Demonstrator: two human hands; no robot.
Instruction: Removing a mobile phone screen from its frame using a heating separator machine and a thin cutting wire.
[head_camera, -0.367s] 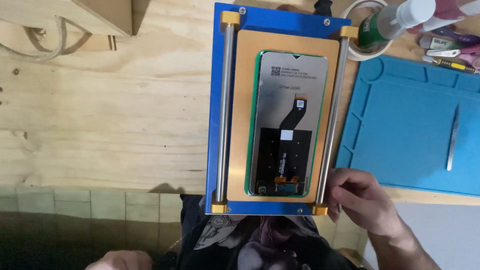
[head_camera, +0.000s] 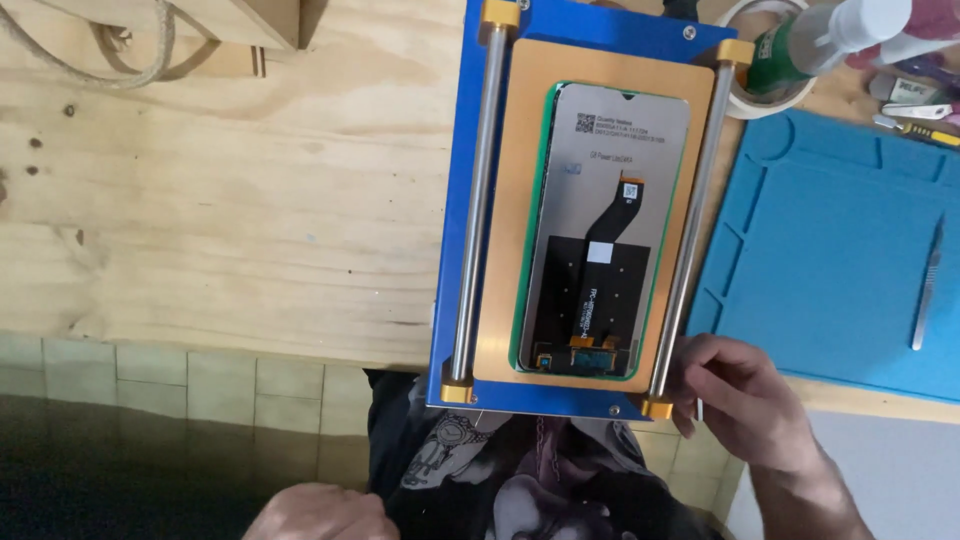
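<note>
The right hand (head_camera: 745, 400) is resting at the near right corner of the blue fixture (head_camera: 452, 300), its fingers loosely curled and touching the gold end cap and the lower end of the right metal rod (head_camera: 690, 235); it is not gripping anything that can be made out. The left hand (head_camera: 320, 512) is sitting low at the bottom edge of the view, well apart from the fixture and below its near left corner; only its top is showing, so whether it is spread or closed cannot be told.

The phone screen assembly (head_camera: 610, 230) is lying back side up in the middle of the fixture, inside a green-edged recess of the tan plate (head_camera: 525, 200), with a black flex cable running down its back. It is lying just up and left of the right hand, between the right rod and the left metal rod (head_camera: 475, 200).

The fixture is overhanging the near edge of the wooden table (head_camera: 220, 200). To the fixture's right a blue work mat (head_camera: 830, 260) is lying with a thin metal tool (head_camera: 928, 285) on it. Beyond the fixture's far right corner a roll of tape (head_camera: 745, 100) and a white bottle (head_camera: 845, 30) are standing.
</note>
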